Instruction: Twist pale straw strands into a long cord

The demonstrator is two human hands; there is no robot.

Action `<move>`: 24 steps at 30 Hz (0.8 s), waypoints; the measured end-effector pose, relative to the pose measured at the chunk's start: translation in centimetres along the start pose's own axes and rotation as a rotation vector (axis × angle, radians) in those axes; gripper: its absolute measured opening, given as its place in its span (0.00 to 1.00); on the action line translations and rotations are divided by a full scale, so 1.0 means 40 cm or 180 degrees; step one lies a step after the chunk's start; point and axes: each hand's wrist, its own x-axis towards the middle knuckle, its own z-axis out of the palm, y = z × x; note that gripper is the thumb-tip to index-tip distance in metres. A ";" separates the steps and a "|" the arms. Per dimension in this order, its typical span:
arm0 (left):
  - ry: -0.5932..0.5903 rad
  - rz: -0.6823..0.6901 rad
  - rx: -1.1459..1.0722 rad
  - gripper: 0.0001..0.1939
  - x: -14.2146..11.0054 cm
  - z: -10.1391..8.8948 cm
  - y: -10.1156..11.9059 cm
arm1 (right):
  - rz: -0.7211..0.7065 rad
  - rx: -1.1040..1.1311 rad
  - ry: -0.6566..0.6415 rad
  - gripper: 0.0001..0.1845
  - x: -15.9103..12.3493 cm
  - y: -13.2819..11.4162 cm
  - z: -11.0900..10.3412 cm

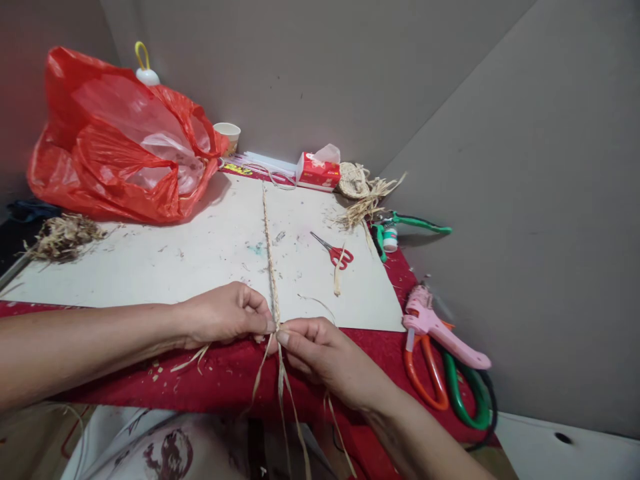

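Note:
A thin straw-coloured braid (270, 257) runs straight from the far side of the white board (215, 253) toward me. At its near end my left hand (230, 312) pinches the fibre strands from the left. My right hand (320, 350) pinches them from the right, thumb on top, the fingertips of both hands almost touching. Loose raffia-like strands (295, 413) hang below the hands over the red cloth (200, 377). Red-handled scissors (335, 250) lie on the board beyond my right hand, with a short strip of fibre across one handle.
A red plastic bag (125, 140) fills the back left, beside a paper cup (229, 137). A tissue pack (319, 170), a coiled braid (354, 180) and loose fibre stand at the back. Green-handled pliers (420, 222) and a pink glue gun (440, 327) lie right. Fibre scraps (67, 235) sit left.

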 end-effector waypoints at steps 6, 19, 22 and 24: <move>0.0015 0.0025 -0.0079 0.07 0.006 0.005 -0.007 | 0.0044 0.0119 -0.0015 0.18 0.005 0.010 -0.007; -0.0048 -0.0086 -0.0367 0.12 0.011 0.012 0.004 | -0.0213 -0.0459 0.0385 0.20 0.000 0.021 -0.007; -0.0071 -0.0057 -0.0373 0.13 0.012 0.011 0.002 | -0.0280 -0.0690 0.0497 0.19 -0.001 0.013 -0.002; -0.0007 0.0005 -0.0409 0.12 0.011 0.015 -0.001 | -0.0373 -0.0778 0.0563 0.19 -0.001 0.011 0.002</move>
